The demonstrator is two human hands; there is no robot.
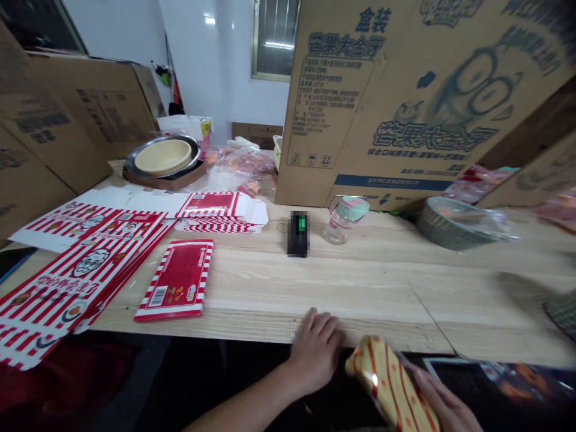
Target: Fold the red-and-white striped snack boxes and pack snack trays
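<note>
Head view: left hand lies released at the wooden worktop's front edge. Right hand grasps a glossy striped packet, which could slip because it is smooth.

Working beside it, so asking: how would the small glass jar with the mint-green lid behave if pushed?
The glass jar looks clear and thin-walled, so it is probably fragile. Its round body could roll if it tips on the wooden bench.
</note>
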